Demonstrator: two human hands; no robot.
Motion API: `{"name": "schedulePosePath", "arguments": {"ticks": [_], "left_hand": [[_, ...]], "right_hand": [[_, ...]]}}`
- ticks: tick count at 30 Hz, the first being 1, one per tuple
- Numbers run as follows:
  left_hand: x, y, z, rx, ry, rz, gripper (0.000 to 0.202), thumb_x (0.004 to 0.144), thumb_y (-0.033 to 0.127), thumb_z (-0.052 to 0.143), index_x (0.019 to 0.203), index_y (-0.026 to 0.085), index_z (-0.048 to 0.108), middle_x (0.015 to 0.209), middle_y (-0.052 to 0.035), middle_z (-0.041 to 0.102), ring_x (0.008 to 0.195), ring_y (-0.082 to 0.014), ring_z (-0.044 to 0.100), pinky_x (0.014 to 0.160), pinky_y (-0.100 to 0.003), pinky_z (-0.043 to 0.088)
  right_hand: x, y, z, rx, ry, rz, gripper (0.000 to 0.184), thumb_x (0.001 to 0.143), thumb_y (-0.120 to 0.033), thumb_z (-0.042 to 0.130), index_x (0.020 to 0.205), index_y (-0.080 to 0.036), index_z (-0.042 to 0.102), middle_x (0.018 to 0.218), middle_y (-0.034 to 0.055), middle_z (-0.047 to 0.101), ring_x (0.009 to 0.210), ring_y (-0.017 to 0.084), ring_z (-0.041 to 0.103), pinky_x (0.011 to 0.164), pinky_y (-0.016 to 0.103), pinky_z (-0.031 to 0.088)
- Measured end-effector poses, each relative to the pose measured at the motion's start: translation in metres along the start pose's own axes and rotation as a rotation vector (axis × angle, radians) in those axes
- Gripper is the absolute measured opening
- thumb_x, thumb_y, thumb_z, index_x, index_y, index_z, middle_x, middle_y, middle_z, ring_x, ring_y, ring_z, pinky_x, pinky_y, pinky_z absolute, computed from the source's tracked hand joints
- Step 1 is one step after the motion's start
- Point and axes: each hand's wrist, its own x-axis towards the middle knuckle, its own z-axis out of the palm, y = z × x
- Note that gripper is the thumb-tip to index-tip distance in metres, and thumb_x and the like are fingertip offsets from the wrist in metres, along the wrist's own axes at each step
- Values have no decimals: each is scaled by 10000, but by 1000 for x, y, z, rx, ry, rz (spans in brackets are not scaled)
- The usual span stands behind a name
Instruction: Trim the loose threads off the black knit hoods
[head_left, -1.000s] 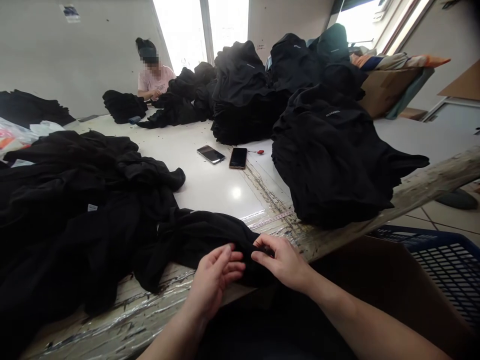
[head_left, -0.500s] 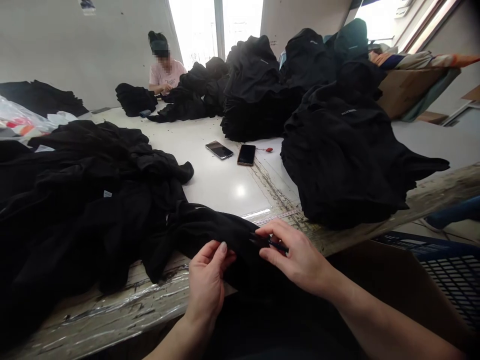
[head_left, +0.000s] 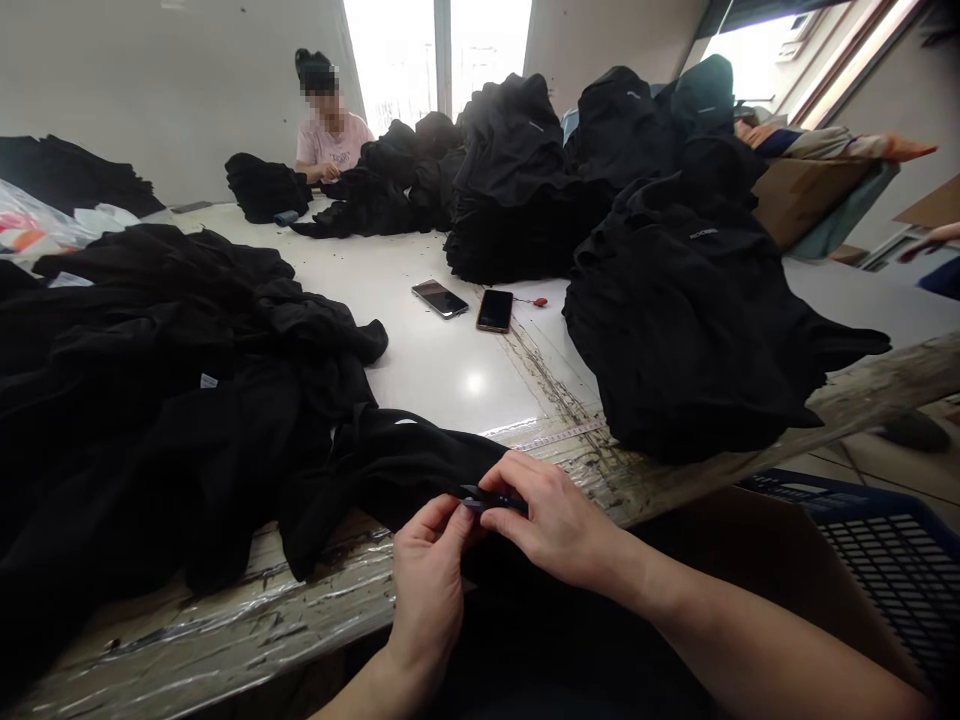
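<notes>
Black garment [head_left: 397, 470] on the bench [head_left: 442, 385]; right hand [head_left: 559, 525] pinches a small blue tool [head_left: 491, 498] at the cloth, left hand [head_left: 429, 580] curled just beside, grip unclear.

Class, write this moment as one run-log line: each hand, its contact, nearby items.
left hand: touches small blue-handled tool | right hand: pinches tool | beneath: black garment | nearby: black garment pile, two smartphones

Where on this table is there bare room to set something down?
White tabletop lies open between the black garment heap on the left and the black garment pile on the right, around the two smartphones. The near edge is crowded: the left hand and right hand work there on black fabric.
</notes>
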Motion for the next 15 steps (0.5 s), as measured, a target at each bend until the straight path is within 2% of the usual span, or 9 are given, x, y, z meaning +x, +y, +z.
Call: {"name": "schedulePosePath", "arguments": {"ticks": [7, 15], "left_hand": [[0, -3, -4, -5, -26, -40, 178, 736, 291, 726, 820, 134, 709, 778, -47, 667, 723, -150, 604, 680, -247, 512], [-2, -4, -6, -20, -14, -104, 173, 726, 277, 734, 809, 127, 710, 748, -41, 667, 681, -124, 602, 659, -217, 515]], "right_hand": [[1, 0, 2, 30, -21, 56, 53, 773, -133, 612, 803, -178, 608, 811, 8, 600, 765, 136, 545, 672, 256, 419], [0, 5, 6, 76, -48, 92, 60, 769, -121, 588, 766, -178, 608, 753, -8, 616, 710, 123, 555, 639, 243, 415]]}}
